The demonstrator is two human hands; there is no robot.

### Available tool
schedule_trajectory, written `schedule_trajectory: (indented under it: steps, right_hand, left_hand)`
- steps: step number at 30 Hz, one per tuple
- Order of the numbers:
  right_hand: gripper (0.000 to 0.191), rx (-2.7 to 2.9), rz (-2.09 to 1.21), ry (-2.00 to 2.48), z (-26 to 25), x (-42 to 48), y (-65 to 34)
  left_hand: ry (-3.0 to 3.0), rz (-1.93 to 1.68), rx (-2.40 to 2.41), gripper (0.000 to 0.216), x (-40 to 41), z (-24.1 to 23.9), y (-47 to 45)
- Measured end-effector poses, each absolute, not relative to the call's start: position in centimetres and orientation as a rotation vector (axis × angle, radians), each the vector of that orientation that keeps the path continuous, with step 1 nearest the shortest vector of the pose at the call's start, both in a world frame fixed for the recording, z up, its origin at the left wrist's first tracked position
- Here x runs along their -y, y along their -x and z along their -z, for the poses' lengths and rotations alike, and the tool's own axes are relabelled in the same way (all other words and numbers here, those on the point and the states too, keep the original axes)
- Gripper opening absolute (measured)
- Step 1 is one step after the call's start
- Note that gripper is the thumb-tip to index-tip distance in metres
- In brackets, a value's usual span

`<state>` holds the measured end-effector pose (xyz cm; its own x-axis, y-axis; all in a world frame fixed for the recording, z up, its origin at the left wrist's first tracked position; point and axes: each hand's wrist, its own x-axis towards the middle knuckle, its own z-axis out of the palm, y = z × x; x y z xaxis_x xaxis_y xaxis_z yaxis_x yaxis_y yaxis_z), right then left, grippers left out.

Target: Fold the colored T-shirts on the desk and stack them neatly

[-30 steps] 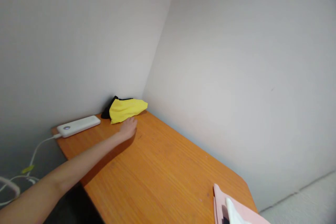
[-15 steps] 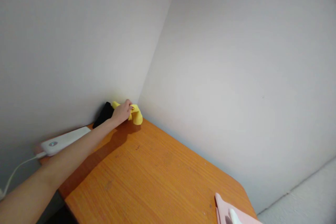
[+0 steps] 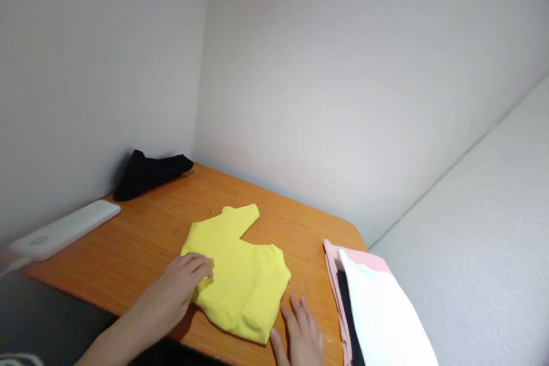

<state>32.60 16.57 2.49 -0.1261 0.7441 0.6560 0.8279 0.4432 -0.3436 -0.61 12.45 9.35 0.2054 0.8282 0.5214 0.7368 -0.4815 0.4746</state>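
Note:
A small yellow garment, shaped like a top, is spread on the wooden table, with a narrow strip of it pointing away to the upper right. At its left edge, my left hand has its fingers bent together over the cloth; the thumb is hidden. My right hand lies with fingers spread by the garment's lower right corner, its thumb at the cloth's edge and the other fingers over the table.
A crumpled black cloth lies in the back left against the wall. A white power strip with a cable runs along the left edge. At the right is a stack of folded cloths, pink, dark and white.
The yellow garment has come from the back corner, where the left hand held it bunched, to the front, now spread out. My right hand has entered view; the view has turned right and down.

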Motion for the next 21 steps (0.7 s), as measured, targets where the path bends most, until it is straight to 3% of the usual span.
schedule_trajectory:
  steps: [4,8,15,18,21]
  right_hand:
    - [0.037,1.87,-0.077,1.195,-3.1,-14.6,-27.8]
    - [0.034,1.839,-0.281,1.01,-5.7,-12.2,-24.2]
    - [0.026,1.718,-0.168,1.064,-6.2,-12.2,-22.8]
    - [0.043,1.521,-0.167,1.224,-5.4,-13.1,-22.5]
    - [0.048,1.519,-0.354,1.187,-5.6,-13.6,-22.5]
  left_hand:
    - [-2.278,-1.156,-1.287,0.035,-10.9,-10.3,-3.7]
    - [-2.071,-1.157,-1.466,0.03,-11.2,-9.7,-7.0]
    - [-1.888,-1.357,-1.436,0.032,-12.8,-7.1,-6.2]
    - [-1.775,-1.513,-1.322,0.03,-13.0,-6.0,-5.3]
    - [-1.641,-1.65,-1.232,0.026,-12.9,-6.3,-3.9]
